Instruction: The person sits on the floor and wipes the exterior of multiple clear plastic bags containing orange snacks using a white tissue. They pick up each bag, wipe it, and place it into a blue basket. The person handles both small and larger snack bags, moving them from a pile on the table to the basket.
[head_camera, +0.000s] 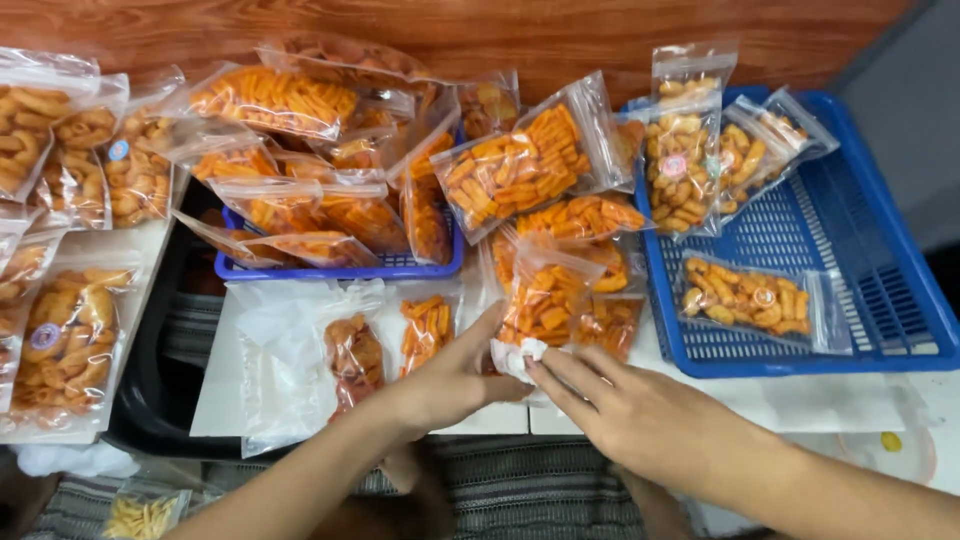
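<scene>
Lighting over my work area is bright, even and warm, falling from above. Shadows under my left hand (455, 375) and right hand (640, 415) are soft. Glare streaks the clear plastic snack bags (520, 165). Focus is slightly soft throughout. Straight lines bow at the frame edges, as on the blue perforated plastic tray (860, 250).

Counts from the head view:
- Hands: 2, left hand (450, 380) and right hand (620, 405).
- Blue plastic baskets: 2, the large basket (880, 290) at right and the small basket (340, 268) at centre.
- Snack bags in the large basket: 4, one lying flat (750, 298) and three propped at the back.
- White paper wad (518, 357): 1.
- Other bags overlap too much for an exact count, well over a dozen.
</scene>
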